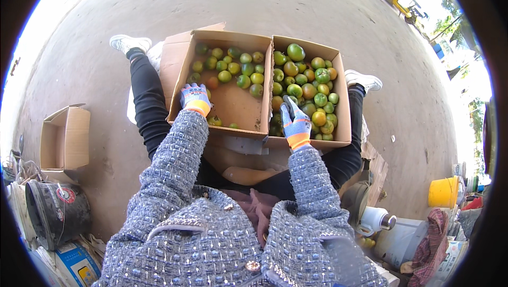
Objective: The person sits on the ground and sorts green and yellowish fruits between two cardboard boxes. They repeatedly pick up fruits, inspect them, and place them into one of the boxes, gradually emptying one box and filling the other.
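Observation:
Two open cardboard boxes stand side by side between my legs. Green and partly reddened tomatoes (323,75) fill much of the right box (343,96). In the left box (246,110), tomatoes (224,76) are gathered toward the far side, and its near part shows bare cardboard with a few small ones. My left hand (194,98), in a blue-grey glove with an orange cuff, is at the left box's left wall; its fingers bend down out of sight beside a tomato. Gloved alike, my right hand (295,120) reaches into the right box, dark-coated fingers stretched among the tomatoes.
A smaller open carton (66,139) stands on the floor at left, behind a black bucket (55,213). At right are a white flask (375,219), a pale bucket (401,242), a yellow container (443,192) and a checked cloth (431,244). My legs flank the boxes.

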`<state>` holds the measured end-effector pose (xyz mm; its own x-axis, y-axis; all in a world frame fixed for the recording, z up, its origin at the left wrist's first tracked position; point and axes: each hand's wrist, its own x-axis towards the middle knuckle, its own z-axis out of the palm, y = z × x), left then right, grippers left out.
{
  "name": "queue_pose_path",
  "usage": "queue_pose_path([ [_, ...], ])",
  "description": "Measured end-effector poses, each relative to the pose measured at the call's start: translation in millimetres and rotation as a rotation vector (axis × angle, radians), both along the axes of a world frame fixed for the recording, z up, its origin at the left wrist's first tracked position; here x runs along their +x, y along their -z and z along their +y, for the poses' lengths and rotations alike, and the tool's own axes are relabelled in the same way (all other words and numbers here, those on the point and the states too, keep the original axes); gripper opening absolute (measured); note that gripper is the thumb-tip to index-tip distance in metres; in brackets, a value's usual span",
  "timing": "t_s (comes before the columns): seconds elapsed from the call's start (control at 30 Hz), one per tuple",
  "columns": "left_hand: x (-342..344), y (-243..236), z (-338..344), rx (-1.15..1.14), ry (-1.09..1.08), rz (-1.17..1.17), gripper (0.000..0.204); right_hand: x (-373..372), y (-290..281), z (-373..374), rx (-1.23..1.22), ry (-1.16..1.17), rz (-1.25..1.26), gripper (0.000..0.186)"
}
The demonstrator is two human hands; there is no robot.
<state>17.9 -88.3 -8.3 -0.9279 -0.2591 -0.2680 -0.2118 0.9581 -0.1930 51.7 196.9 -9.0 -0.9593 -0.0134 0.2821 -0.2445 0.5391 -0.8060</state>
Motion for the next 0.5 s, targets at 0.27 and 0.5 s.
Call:
queue_pose_path([
  [0.27,8.2,5.5,9.9,0.443,0.054,0.232,0.058,-1.3,2.5,3.3,0.104,-0.130,-0.026,0.051],
  [0.5,51.0,-24.7,89.7,1.499,0.303,0.135,0.036,8.4,-26.3,4.5,0.390,-0.369,0.412,0.080],
])
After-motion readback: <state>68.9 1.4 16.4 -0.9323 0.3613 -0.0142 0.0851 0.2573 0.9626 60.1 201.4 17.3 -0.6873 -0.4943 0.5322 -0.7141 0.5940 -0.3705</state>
